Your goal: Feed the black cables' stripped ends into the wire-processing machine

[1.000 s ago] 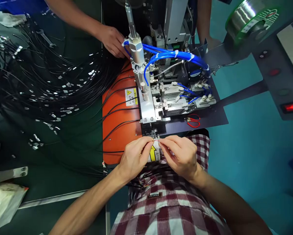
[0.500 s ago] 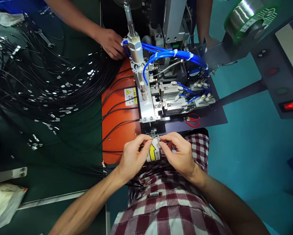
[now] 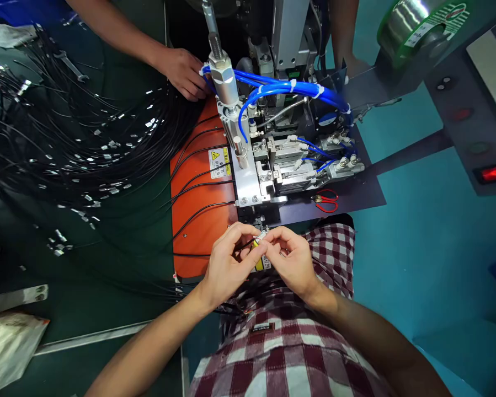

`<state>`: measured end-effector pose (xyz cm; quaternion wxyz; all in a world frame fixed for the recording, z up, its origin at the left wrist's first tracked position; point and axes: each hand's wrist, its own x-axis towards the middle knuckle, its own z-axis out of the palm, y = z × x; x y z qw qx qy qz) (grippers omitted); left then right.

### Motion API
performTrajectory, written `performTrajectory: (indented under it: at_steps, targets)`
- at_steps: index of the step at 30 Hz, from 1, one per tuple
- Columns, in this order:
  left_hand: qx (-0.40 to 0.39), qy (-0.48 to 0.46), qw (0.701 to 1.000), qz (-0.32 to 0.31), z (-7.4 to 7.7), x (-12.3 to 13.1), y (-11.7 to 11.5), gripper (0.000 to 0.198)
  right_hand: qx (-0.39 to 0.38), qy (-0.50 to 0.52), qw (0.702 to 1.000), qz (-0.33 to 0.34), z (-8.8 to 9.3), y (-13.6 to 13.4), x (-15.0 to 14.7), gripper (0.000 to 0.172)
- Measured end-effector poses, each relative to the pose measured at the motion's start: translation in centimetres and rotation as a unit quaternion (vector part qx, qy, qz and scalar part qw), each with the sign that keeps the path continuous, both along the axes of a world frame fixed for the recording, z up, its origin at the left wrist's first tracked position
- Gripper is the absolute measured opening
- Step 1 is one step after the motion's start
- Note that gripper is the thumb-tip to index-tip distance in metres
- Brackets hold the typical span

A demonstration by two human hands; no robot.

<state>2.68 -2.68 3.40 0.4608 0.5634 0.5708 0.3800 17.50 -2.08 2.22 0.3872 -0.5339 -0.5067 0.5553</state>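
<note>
On green bench (image 3: pixel 107 309) – orange mat (image 3: pixel 198 220), teal floor (image 3: pixel 417 264)

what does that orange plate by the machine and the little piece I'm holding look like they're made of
Orange plate: probably painted metal or rigid plastic, smooth, faintly glossy, with screw dots. The small connector pinched between left hand and right hand: looks like bright bare metal, glinting silver.
</note>
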Motion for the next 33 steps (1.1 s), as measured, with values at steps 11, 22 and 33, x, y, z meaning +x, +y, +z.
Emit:
performTrajectory:
  at_steps: [11, 22, 33]
  targets:
    - [-0.027, -0.121, 0.989, 0.083, 0.4, 0.3, -0.1, 0.013, -0.017, 0.036, 0.999, -0.004, 0.3, -0.2, -0.7, 0.018]
    - [-0.198, -0.261, 0.943, 0.064, -0.1, -0.5, 0.5, 0.020, -0.079, 0.078, 0.994, 0.007, -0.4, 0.0, -1.4, 0.020]
    - [-0.210, -0.251, 0.942, 0.067, 0.4, -0.5, 0.2, 0.018, 0.020, 0.011, 0.999, 0.047, 0.8, 0.8, 0.6, 0.010]
